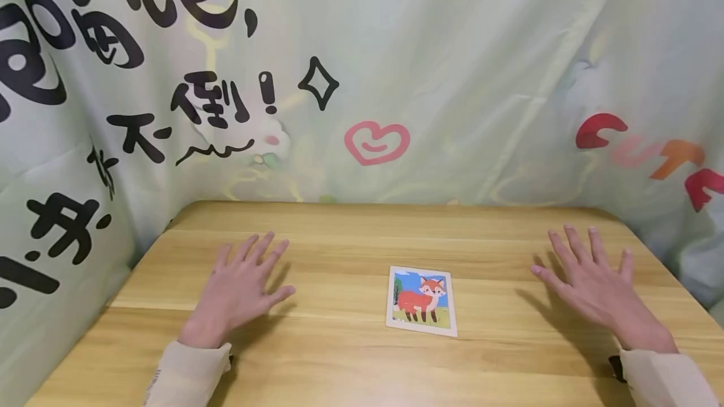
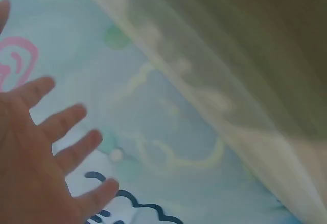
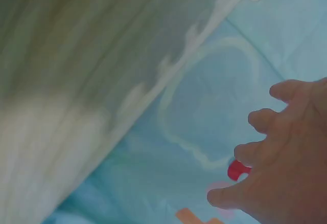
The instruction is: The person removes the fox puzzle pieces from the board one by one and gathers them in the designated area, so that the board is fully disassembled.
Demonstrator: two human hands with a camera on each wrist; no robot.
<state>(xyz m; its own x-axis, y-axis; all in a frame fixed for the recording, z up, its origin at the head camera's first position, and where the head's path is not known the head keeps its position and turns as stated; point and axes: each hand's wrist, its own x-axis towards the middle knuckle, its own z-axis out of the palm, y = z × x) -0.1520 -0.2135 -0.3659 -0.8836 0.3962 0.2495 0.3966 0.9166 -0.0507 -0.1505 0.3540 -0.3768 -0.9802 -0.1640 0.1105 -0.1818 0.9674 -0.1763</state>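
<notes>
A square fox picture (image 1: pixel 422 301) with a white border lies flat on the wooden table (image 1: pixel 339 363), between the two hands. To its left, my left hand (image 1: pixel 240 287) is spread palm down above the tabletop, casting a shadow. My right hand (image 1: pixel 594 284) is spread the same way on the other side, its fingers apart and a shadow below it. Neither hand holds anything. In the left wrist view the left hand (image 2: pixel 41 162) shows straight, parted fingers; the right wrist view shows the right hand (image 3: pixel 286 157) with its fingers fanned out.
A pale curtain (image 1: pixel 452 68) hangs behind the table and along its sides. Black lettering (image 1: pixel 209 99), a pink heart (image 1: pixel 377 143) and colourful letters (image 1: pixel 679 156) are printed on it. Beige sleeves (image 1: pixel 189 372) cover both forearms.
</notes>
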